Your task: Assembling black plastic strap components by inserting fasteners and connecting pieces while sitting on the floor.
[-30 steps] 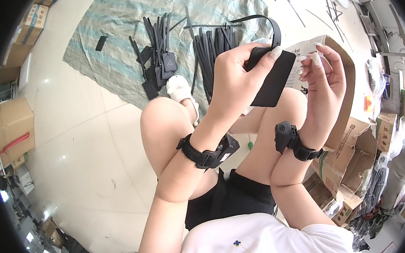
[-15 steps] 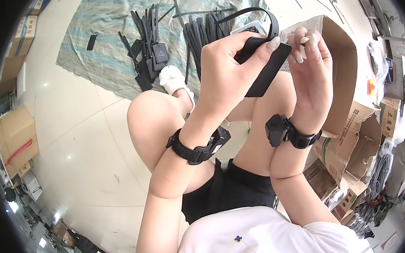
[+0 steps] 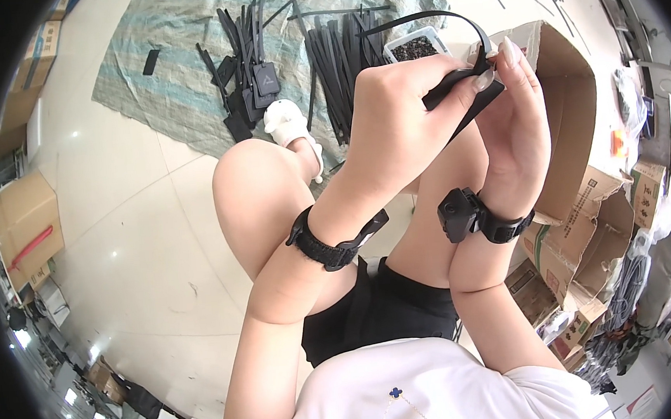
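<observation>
Left fingers (image 3: 469,96) pinched the black tag (image 3: 444,93), right fingers (image 3: 514,57) bunched by its strap (image 3: 484,37), grip unclear; I judged steadiness key!

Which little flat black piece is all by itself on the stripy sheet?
The small black rectangle at the far left of the striped sheet. It touches no other piece, while the tags lie piled together beside long straps.

Open floor (image 3: 143,246) beside the left knee (image 3: 249,180); cardboard box (image 3: 574,115) crowds the right hand (image 3: 518,130)
</observation>
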The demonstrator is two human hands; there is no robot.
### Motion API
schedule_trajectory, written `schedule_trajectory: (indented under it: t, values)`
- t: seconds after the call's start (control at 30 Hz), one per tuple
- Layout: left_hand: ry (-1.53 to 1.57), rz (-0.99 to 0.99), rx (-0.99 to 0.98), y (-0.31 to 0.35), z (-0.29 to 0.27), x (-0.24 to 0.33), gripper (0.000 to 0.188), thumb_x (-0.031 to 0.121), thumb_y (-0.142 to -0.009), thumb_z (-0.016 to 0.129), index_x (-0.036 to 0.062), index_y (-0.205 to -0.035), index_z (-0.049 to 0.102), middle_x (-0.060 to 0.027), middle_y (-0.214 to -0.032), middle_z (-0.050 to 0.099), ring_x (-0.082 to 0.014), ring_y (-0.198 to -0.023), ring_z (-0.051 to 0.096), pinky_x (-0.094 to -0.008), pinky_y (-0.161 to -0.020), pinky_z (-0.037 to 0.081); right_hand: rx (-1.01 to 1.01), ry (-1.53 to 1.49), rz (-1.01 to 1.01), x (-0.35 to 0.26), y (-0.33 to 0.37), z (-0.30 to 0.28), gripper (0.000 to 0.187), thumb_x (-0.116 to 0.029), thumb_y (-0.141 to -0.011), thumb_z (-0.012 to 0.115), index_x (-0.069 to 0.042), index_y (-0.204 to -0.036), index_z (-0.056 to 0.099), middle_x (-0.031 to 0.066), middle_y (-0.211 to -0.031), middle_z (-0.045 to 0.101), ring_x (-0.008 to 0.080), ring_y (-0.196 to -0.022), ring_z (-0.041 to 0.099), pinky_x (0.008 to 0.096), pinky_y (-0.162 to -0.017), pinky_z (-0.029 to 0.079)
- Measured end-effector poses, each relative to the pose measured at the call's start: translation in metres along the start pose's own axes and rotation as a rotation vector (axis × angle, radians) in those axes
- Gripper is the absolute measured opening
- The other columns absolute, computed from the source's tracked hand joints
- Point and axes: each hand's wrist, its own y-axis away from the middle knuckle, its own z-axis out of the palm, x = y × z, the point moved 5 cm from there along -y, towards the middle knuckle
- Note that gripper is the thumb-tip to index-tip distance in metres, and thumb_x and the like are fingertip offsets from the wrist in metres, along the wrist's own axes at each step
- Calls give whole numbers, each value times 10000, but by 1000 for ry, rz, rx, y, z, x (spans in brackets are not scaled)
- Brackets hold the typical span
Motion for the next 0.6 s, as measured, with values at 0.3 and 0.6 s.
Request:
schedule_trajectory:
  t: [0.3,0.6]
  values:
    - [-48,52,21,-1,-2,5,130,51,-773,654,-30,-874,644,-75,-632,629,-51,-551,561,-192,-477,437,-18,48,-42,-1,-3,2,172,-100,-858,570,-91,-690,532,-18,-739,573,60,-701,513,198,-665,370]
    - [-117,184,74,1,-4,6,141,7,-732,661,-23,-868,639,-119,-672,632,-145,-538,604,-220,-473,445,15,68,-108,1,-3,2,127,-88,-839,603,-67,-717,578,-13,-735,572,61,-714,510,202,-680,373]
